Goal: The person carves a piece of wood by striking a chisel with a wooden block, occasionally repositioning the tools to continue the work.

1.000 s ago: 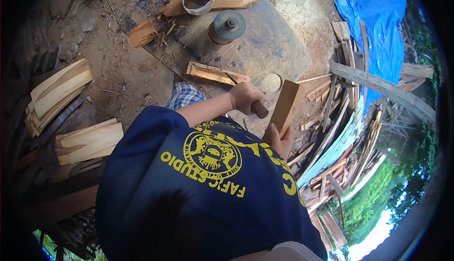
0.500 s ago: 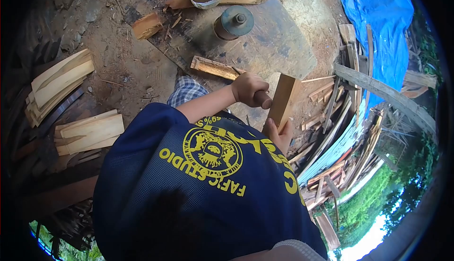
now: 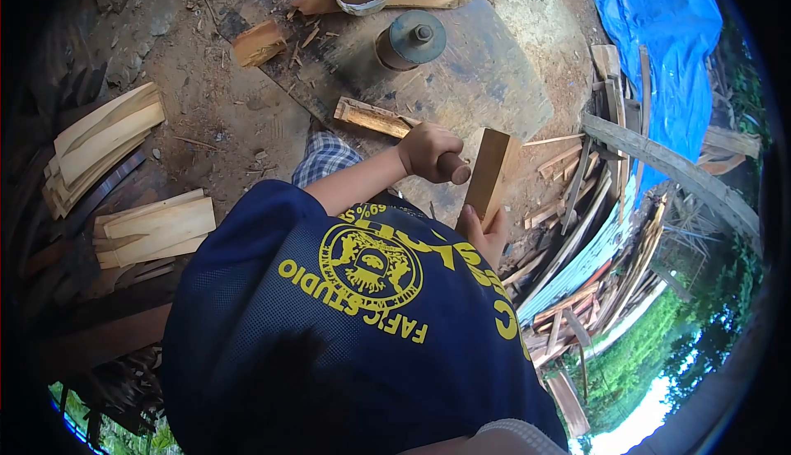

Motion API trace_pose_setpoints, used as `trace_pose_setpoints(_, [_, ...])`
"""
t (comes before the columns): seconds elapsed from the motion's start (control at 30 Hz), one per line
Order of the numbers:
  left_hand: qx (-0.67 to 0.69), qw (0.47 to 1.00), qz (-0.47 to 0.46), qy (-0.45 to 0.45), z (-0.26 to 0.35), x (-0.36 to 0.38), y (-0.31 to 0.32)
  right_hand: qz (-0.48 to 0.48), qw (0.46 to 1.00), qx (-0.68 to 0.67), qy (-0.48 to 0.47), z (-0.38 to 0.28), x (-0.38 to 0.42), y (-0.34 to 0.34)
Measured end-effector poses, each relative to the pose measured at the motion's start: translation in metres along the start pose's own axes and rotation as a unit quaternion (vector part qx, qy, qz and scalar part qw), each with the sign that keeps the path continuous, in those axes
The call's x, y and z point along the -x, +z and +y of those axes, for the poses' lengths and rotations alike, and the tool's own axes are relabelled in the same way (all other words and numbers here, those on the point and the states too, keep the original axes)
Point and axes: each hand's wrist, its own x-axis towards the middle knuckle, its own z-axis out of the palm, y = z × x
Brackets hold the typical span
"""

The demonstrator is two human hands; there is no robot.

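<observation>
I see my left hand curled closed round a handle; my right hand, partly closed, grips a wood block beyond its fingertips, best held steady.

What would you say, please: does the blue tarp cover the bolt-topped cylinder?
No, the bolt-topped cylinder stands uncovered, and the blue tarp lies apart from it.

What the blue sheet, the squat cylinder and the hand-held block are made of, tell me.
Blue sheet: probably plastic tarpaulin, slightly glossy, with soft creases.
Squat cylinder: likely metal, its dull green top worn or weathered; paint or patina, I cannot tell.
Hand-held block: apparently wood, brown, with smooth, squared faces.
</observation>
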Motion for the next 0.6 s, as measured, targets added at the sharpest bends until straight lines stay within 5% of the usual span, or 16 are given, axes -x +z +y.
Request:
trace_pose_setpoints(0.27, [-0.007, 0.999, 0.004, -0.041, -0.006, 0.002, -0.006, -0.004, 1.0, 0.005, -0.007, -0.018, 0.003, 0.013])
trace_pose_setpoints(0.6, [0.002, 0.991, 0.026, -0.128, -0.007, -0.011, -0.013, -0.05, 0.986, 0.016, -0.16, -0.071, -0.028, 0.002])
